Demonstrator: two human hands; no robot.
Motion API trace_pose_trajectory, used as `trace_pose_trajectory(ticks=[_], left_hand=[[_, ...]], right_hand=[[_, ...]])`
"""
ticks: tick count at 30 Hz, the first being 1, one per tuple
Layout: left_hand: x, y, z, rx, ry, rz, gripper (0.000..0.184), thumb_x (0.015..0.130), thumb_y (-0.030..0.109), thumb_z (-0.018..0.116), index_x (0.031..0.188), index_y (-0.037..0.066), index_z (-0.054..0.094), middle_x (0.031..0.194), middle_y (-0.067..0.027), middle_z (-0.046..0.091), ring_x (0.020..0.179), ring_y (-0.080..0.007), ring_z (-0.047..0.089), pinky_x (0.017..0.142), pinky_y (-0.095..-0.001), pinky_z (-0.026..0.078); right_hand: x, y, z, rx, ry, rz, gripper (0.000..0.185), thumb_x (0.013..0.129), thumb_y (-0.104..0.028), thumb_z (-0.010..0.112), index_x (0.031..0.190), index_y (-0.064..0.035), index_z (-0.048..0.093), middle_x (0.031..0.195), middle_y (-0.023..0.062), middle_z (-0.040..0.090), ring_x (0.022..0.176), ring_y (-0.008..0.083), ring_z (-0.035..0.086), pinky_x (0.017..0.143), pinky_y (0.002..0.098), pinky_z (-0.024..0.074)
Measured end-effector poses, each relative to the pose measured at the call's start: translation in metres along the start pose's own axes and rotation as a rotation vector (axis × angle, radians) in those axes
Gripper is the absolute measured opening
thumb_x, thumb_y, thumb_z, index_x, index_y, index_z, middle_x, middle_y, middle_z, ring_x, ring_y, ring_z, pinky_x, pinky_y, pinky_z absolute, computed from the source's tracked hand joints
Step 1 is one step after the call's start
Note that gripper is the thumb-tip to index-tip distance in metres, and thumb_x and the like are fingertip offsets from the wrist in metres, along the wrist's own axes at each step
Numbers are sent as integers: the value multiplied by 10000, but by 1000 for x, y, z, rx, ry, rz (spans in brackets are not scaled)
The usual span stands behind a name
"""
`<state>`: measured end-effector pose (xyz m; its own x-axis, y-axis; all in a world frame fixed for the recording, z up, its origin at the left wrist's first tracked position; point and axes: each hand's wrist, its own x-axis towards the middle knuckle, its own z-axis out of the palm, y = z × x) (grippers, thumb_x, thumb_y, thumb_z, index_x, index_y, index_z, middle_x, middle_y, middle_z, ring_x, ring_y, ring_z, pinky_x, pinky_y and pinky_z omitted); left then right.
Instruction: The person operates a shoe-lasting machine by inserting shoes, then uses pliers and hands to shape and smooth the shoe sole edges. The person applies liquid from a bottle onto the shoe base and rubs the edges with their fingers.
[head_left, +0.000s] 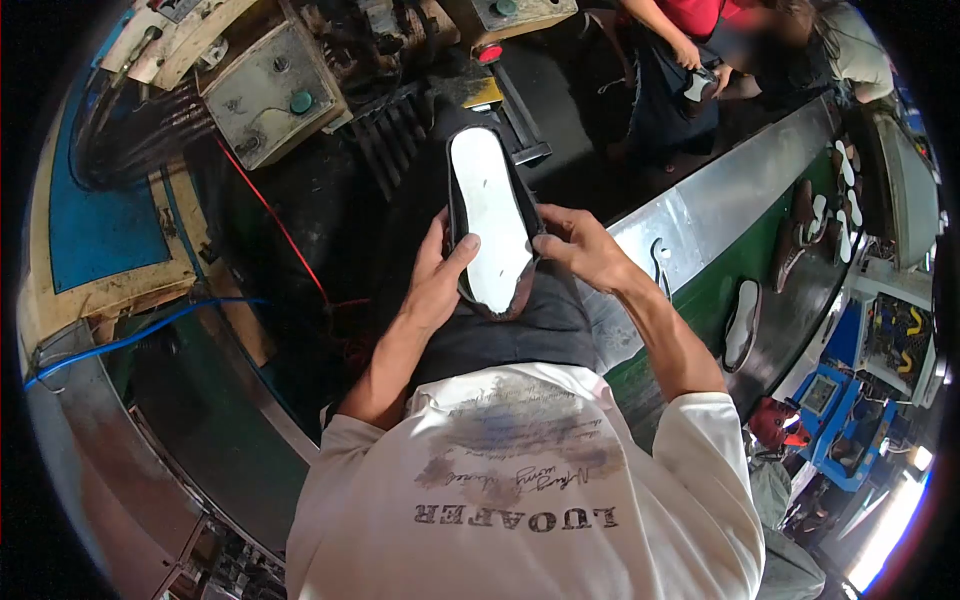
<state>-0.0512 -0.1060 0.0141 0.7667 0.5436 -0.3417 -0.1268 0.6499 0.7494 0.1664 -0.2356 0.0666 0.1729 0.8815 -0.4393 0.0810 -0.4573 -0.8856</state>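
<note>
A dark shoe upper with a white sole board (490, 215) lies bottom side up above my lap, its long axis pointing away from me. My left hand (436, 268) grips its left edge, with the thumb on the white board. On the opposite edge, my right hand (580, 248) holds the same shoe upper, its thumb at the rim. The fingers beneath the piece are partly hidden. A thin curved metal tool (660, 268) rests on the metal ledge to the right of my right hand.
A metal ledge (740, 180) runs beside a green conveyor (722, 290) carrying several shoe pieces, one of them (742, 325) near me. At upper left stands a machine box (270, 95) with a green button. Another person's hands (690, 60) hold a shoe piece at upper right.
</note>
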Motion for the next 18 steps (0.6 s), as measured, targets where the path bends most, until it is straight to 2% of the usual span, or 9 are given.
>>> trace_pose_trajectory(ticks=[2,4,5,6,8,9,12,15,18], left_hand=[[10,16,-11,126,-102,-4,810,995,161,761,1658,-12,330,1588,-164,496,1456,-261,491,1251,-396,345],[25,50,-1,330,-33,146,825,994,177,750,1672,0,315,1586,-162,504,1460,-260,486,1261,-398,320],[39,64,-6,321,-82,129,831,1003,196,725,1686,9,289,1588,-156,503,1455,-240,485,1243,-385,338],[55,70,-7,185,-79,123,756,1000,196,722,1649,9,383,1522,-143,562,1384,-214,535,1198,-357,385],[72,85,-6,321,-34,124,650,996,209,738,1570,6,512,1418,-120,634,1290,-187,587,1146,-326,428],[74,89,-5,344,-36,122,614,999,215,740,1540,2,544,1390,-114,647,1268,-183,596,1134,-324,436],[78,93,0,395,-57,111,542,1005,229,744,1475,-8,611,1338,-103,675,1227,-174,612,1109,-319,453],[78,96,6,417,-43,128,517,1006,233,748,1441,-21,636,1322,-104,685,1217,-171,617,1097,-323,462],[79,92,4,426,0,157,499,1002,220,752,1424,-24,650,1295,-101,699,1198,-175,630,1089,-323,470]], right_hand=[[-1,11,5,-63,55,-64,633,1000,-178,660,1511,159,499,1381,331,675,1242,325,691,1081,404,535],[-12,-20,9,-120,48,-36,620,993,-165,650,1508,150,507,1386,345,668,1249,344,698,1082,409,536],[-15,-25,12,-210,84,-46,614,980,-149,644,1506,140,516,1391,358,660,1265,372,696,1089,424,533],[-14,-28,16,-161,78,-75,612,966,-159,649,1487,143,537,1387,364,660,1290,373,686,1101,428,525],[-11,-37,25,-191,138,-185,652,950,-185,668,1499,137,526,1418,355,646,1303,385,678,1110,429,520],[-2,-33,26,-190,173,-218,740,956,-242,698,1552,125,460,1451,350,624,1313,398,669,1119,433,511],[34,-55,28,-86,276,-212,835,969,-307,730,1601,113,382,1463,346,613,1306,399,669,1120,434,507],[63,-53,29,-11,248,-222,854,983,-325,801,1642,18,379,1516,234,588,1431,304,544,1177,408,439],[69,-52,32,76,221,-265,778,988,-253,799,1622,-3,423,1493,220,604,1383,288,571,1162,402,446]])
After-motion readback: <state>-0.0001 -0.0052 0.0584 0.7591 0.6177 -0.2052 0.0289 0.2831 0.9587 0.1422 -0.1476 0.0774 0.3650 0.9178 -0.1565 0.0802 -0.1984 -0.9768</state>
